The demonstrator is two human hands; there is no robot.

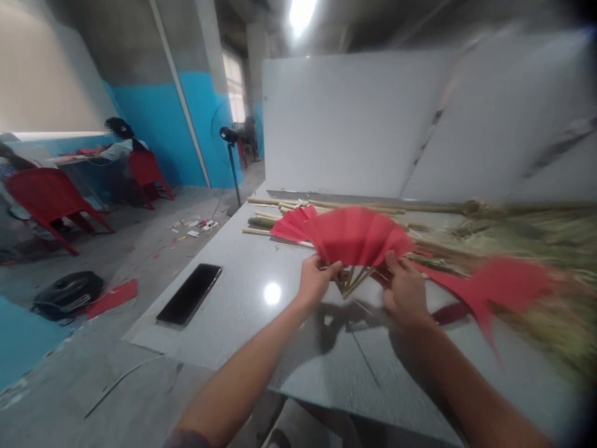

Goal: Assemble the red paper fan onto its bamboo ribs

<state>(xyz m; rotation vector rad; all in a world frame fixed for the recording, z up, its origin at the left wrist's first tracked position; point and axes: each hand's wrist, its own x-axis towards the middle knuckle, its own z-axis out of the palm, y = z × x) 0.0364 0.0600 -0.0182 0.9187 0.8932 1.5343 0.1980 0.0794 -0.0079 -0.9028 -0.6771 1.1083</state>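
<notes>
Red chair (pixel 49 190): left edge of the frame, on the floor.
Black bag (pixel 69 292): lower left, on the floor, with a red sheet (pixel 116 297) just beside it.
Co-worker (pixel 119 152): upper left, seated at a far table, near a second red chair (pixel 145 168).
Phone (pixel 189 295): left of centre, dark screen up on the grey worktable (pixel 247 292), well apart from both hands.
Floor scraps (pixel 194 231): left of centre, beyond the table edge.
Standing fan (pixel 228 135): upper middle left, on the floor.
Sticks (pixel 259 231): middle, along the table's far side, partly covered by red paper.
Smaller red pleated piece (pixel 293 225): middle, over the sticks, behind the paper fan's left edge.
Left hand (pixel 313 280): centre, fingers closed on the paper fan's lower left.
Red paper fan (pixel 357 233): centre, spread between both hands, ribs meeting at the bottom.
Right hand (pixel 405 283): right of centre, pinching the fan's lower right.
Red cut paper (pixel 508 283): right, blurred, over a fibrous heap (pixel 550 230).
</notes>
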